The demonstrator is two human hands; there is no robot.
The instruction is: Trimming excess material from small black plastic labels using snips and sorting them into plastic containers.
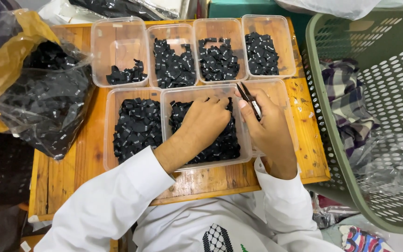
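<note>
My left hand (204,120) reaches into the middle front clear plastic tub (166,116), fingers down among small black fabric labels (220,144). Whether it grips any label is hidden by the hand itself. My right hand (267,127) hovers over the right front tub (285,100) and holds a pair of small black snips (250,99), blades pointing away from me. Both arms wear white sleeves.
Several more clear tubs of black labels (176,63) stand on a wooden table (71,172). A plastic bag of black labels (47,98) lies at the left. A green perforated laundry basket (332,140) with plaid cloth (346,102) stands at the right.
</note>
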